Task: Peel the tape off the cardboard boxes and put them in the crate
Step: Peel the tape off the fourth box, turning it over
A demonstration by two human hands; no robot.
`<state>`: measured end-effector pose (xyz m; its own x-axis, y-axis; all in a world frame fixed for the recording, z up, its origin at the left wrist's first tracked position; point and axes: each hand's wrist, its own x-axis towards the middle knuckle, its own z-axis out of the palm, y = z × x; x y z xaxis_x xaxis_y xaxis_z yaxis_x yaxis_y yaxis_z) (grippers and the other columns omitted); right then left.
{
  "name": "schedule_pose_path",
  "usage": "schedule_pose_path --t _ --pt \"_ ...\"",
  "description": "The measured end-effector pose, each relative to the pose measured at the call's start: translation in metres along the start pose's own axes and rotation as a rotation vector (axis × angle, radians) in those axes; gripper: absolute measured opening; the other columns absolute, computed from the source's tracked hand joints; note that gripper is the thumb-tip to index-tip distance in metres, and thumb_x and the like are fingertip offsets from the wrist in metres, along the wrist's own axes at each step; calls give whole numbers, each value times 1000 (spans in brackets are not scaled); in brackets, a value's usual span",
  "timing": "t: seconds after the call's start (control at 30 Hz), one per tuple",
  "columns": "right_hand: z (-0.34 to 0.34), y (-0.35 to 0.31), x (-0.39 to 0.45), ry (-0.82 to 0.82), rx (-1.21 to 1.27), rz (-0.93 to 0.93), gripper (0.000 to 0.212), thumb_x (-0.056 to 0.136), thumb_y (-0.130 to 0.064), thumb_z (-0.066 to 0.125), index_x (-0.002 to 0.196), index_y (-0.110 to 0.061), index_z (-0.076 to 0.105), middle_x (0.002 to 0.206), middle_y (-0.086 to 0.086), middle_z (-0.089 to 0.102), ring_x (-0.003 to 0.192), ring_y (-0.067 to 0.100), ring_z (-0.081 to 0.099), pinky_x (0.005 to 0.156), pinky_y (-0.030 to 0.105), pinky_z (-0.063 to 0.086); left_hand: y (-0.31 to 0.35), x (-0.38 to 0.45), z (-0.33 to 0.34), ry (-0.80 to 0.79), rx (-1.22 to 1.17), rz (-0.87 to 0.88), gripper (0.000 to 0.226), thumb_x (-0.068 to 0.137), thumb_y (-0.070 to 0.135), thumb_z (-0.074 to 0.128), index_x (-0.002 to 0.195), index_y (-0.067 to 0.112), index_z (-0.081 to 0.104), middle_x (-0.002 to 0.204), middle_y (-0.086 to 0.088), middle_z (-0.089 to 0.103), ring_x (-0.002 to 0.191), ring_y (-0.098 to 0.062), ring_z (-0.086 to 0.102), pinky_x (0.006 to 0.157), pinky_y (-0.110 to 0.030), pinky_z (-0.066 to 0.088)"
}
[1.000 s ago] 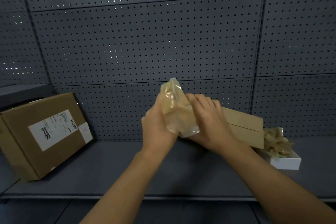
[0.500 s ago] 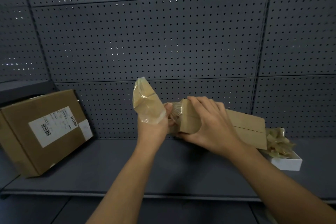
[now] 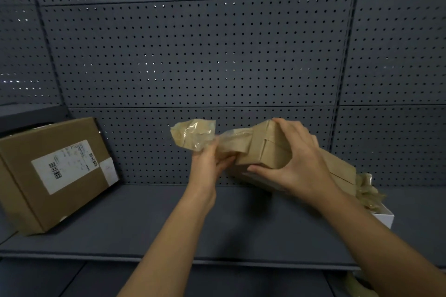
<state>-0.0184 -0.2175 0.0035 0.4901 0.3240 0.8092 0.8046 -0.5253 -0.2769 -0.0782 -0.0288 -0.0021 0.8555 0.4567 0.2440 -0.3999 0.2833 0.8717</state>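
Observation:
A long, narrow cardboard box (image 3: 272, 152) is held tilted above the grey shelf (image 3: 144, 219). My right hand (image 3: 296, 164) grips its near end, fingers over the top and thumb underneath. My left hand (image 3: 210, 164) pinches a strip of clear brown tape (image 3: 195, 135); the strip still clings to the box's end and its loose part is crumpled above my fingers. A bigger cardboard box (image 3: 53, 171) with a white barcode label leans at the left of the shelf.
A small white tray (image 3: 383, 217) holding a heap of crumpled tape (image 3: 366, 190) sits at the right of the shelf, behind my right forearm. Grey pegboard (image 3: 193, 55) closes the back. The shelf's front edge runs just below my forearms.
My left hand has drawn the tape leftward off the box end, then eased back toward it. My right hand turned the box so its end faces left. The peeled strip is longer and crumpled.

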Motion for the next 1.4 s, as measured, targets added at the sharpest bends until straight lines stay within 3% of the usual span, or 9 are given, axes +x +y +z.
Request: schedule_pose_path --t 0.17,0.33,0.43,0.5,0.57,0.77,1.03,1.17,1.4 --pt "-3 -2 -4 24 94 -15 105 62 -73 83 148 -23 45 134 -12 48 124 10 47 108 45 43 8 0 9 -96 281 220 48 85 29 87 125 13 65 114 -2 77 110 -17 73 101 -42 57" --pt "2 -4 -11 38 196 4 105 62 -68 87 148 -25 44 135 -14 46 127 14 49 109 45 46 14 8 7 -96 199 222 34 97 1 68 97 24 44 102 -2 64 100 -14 67 105 -47 54" --pt "7 -3 -15 13 197 1 105 62 -67 87 148 -25 45 135 -17 45 126 12 48 108 47 45 10 14 2 -150 28 97 42 97 -3 66 124 14 38 126 -11 61 117 -23 63 109 -51 51" --pt "9 -3 -17 8 186 -16 105 62 -66 87 148 -25 45 135 -18 45 124 10 47 108 47 45 6 18 -5 -165 -74 29 55 97 -5 65 136 13 31 115 -10 64 107 -22 66 100 -42 55" --pt "10 -2 -17 11 185 -23 104 62 -66 87 148 -25 46 135 -17 46 124 10 47 108 47 44 9 19 -9 -154 -165 27 43 97 -12 56 115 19 32 83 -3 57 82 -17 65 90 -40 55" --pt "6 5 -22 -9 203 -32 104 64 -74 82 149 -27 44 138 -15 46 129 16 49 109 49 45 3 22 -14 -94 -507 -48 42 94 -21 42 87 20 37 60 -3 55 60 -16 67 93 -54 58" --pt "1 7 -26 -38 199 -71 101 64 -71 84 146 -29 44 136 -21 44 128 6 47 108 47 45 -3 16 -5 -10 -672 -213 36 78 -17 37 70 18 32 56 6 32 33 -4 23 56 -14 51" --pt "1 11 -23 -23 212 -40 102 62 -71 85 146 -28 45 135 -17 46 127 15 50 107 49 46 0 19 0 27 -570 -245 38 85 -14 27 67 20 28 54 5 22 37 -6 21 29 -17 28" --pt "-2 13 -22 -8 223 10 100 65 -72 84 146 -28 43 134 -19 44 127 12 48 110 40 45 0 22 -19 -103 -629 -264 30 64 -7 35 68 21 26 71 7 24 39 -5 22 29 -16 23"
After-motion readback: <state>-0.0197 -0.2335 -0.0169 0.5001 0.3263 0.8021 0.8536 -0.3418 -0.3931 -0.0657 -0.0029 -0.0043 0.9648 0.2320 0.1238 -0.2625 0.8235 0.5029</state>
